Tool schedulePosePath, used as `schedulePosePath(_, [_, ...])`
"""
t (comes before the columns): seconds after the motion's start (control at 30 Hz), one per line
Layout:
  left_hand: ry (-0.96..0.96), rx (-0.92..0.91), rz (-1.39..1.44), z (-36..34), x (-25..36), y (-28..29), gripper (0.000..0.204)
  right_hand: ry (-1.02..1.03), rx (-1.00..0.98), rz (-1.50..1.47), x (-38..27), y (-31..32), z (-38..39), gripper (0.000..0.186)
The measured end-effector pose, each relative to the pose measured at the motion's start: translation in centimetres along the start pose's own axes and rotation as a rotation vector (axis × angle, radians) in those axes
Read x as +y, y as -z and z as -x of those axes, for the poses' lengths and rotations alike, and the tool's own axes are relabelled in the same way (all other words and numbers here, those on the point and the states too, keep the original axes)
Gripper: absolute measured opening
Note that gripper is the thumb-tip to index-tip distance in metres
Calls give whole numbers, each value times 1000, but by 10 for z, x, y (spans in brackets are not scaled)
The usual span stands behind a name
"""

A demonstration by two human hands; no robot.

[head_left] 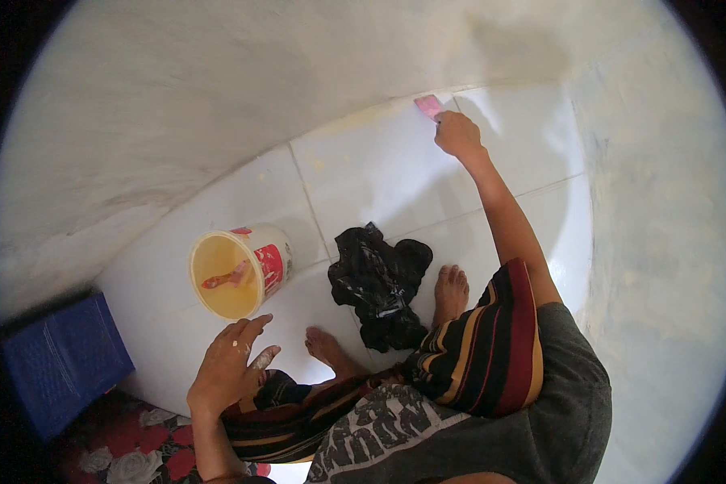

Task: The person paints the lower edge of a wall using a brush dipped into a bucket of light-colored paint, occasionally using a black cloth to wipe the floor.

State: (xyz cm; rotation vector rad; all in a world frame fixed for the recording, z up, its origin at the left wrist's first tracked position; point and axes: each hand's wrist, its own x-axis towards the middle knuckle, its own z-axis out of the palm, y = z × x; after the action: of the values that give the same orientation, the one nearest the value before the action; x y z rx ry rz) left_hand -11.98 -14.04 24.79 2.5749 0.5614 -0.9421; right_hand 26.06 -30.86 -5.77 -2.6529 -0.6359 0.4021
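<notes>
Out at arm's length, my right hand (459,135) is closed around a flat pink scraper (429,106). The scraper's wide end lies on the white tiled floor (379,165), close to the foot of the wall. My left hand (224,367) hangs over my knee, thumb and fingers apart, with pale paint spots on it and nothing in it. Just beyond that hand a paint bucket (274,250) stands tilted in view, pale yellow inside. A paintbrush (227,277) with an orange handle shows inside the bucket.
A crumpled black plastic bag (377,282) lies on the floor between my feet and the wall (194,89). Yellow spots mark the tiles nearby. Another wall (661,202) rises on the right. At lower left are a blue box-like thing (68,359) and a floral cloth (145,444).
</notes>
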Motion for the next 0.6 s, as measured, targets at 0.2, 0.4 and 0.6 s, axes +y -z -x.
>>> schedulePosePath(0.2, [-1,5,3,1,-2,-2,46,4,-43,35,0,-3,7,20])
schedulePosePath(0.4, [-12,17,8,4,-6,-5,46,19,37,25,-2,0,11,18])
schedulePosePath(0.6, [-12,31,-5,5,-11,-9,46,-26,21,30,7,2,19,18])
